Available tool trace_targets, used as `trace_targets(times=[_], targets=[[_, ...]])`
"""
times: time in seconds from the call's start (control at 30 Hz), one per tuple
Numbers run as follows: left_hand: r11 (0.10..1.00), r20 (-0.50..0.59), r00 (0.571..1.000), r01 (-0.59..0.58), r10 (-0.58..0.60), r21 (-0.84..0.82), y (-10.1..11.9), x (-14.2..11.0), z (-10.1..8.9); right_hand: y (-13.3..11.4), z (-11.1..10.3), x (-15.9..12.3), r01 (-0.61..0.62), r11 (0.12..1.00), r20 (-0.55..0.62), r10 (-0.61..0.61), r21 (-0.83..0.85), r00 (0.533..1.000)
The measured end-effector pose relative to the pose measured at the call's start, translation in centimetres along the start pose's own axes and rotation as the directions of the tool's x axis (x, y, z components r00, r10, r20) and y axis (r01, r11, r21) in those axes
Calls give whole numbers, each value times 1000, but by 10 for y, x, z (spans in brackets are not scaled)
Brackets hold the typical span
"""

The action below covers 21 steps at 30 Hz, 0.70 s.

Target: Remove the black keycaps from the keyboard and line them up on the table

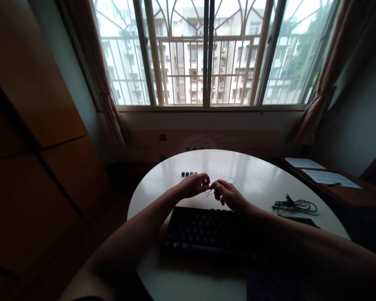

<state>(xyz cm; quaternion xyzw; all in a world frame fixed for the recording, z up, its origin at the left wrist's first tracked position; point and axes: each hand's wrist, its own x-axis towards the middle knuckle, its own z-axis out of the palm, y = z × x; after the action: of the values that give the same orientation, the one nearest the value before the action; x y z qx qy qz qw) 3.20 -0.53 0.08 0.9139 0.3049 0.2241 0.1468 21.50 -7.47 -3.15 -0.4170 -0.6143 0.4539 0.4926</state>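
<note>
L hand [194, 184], ctr of frame, has its grip closed on a small blk keycap [206, 183]. R hand [226, 194] meets it, fingertips bunched; can't tell if clamped on keycap or wire puller [231, 181] w/ it. Keyboard [200, 228] lower ctr on bench [244, 163]; keycap row [187, 174] upper L of hands; coiled cable [296, 205] ctr R.

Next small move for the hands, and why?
I'd probably have the left hand set its small dark piece down at the row of small dark pieces: the piece is already at its fingertips, the row lies just beyond that hand, and they look alike in colour.
</note>
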Motion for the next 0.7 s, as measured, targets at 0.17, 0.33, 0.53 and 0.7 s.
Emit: trace_targets(times=[0.17,0.33,0.53,0.7], targets=[[1000,9,1000,-4,4,-1,0,0,0,2,-1,0,-3,1000,15,2,12,1000],[1000,24,1000,6,-6,8,-2,0,0,3,-1,1,-4,1000,17,3,11,1000],[1000,36,999,8,-8,13,-2,0,1,4,-1,1,10,1000,30,-10,-9,1000],[1000,39,999,4,-5,20,0,-1,0,7,-1,1,15,1000,44,-14,-22,999]])
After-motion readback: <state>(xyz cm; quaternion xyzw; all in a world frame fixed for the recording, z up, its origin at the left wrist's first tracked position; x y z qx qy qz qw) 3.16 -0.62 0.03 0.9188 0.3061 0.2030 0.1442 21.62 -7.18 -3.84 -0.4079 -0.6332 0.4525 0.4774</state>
